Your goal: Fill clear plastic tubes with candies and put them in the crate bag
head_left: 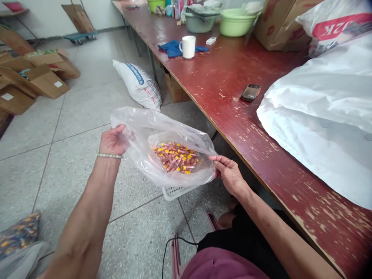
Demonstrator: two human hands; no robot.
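Note:
A clear plastic bag (pixel 145 128) hangs open between my hands, over the floor beside a red table (pixel 232 116). Inside lie several small red items with yellow caps (pixel 176 157). My left hand (pixel 112 140) grips the bag's left rim; a bead bracelet circles that wrist. My right hand (pixel 228 172) pinches the bag's right rim. Under the bag a white plastic basket (pixel 174 192) shows, mostly hidden.
On the table lie a phone (pixel 250 92), a white mug (pixel 188 47) on a blue cloth, green bowls (pixel 235 22), cardboard boxes and large white bags (pixel 322 112). A white sack (pixel 139 83) and flattened cardboard boxes (pixel 35 77) lie on the tiled floor.

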